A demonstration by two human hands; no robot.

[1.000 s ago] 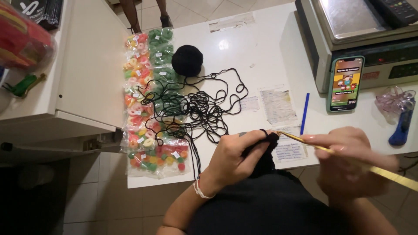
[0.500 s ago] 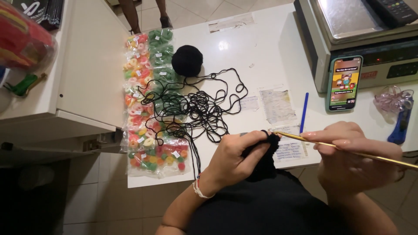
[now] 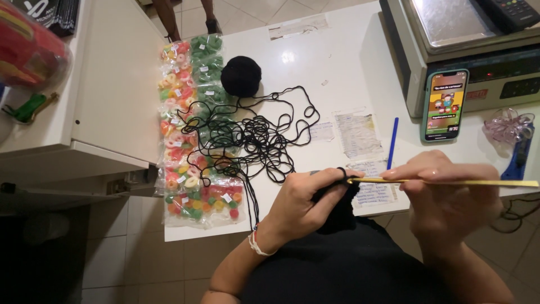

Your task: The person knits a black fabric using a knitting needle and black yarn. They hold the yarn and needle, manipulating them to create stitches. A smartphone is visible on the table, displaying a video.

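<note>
While both hands [image 3: 304, 205] grip, left black crochet piece [image 3: 337, 211], right one golden hook [image 3: 450, 182], one yarn ball [image 3: 241, 76].

The black crochet piece [image 3: 337, 205] is mostly hidden behind the left hand [image 3: 304, 205]. The scale [image 3: 467, 50] and the red bag [image 3: 28, 48] are cut off by the edges. Writing on the paper slips [image 3: 355, 132] is too small to read.

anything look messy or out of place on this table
Yes: the black yarn lies in a loose tangle of loops across the white table, spilling over the bags of coloured candy rings, instead of staying wound on its ball.
</note>
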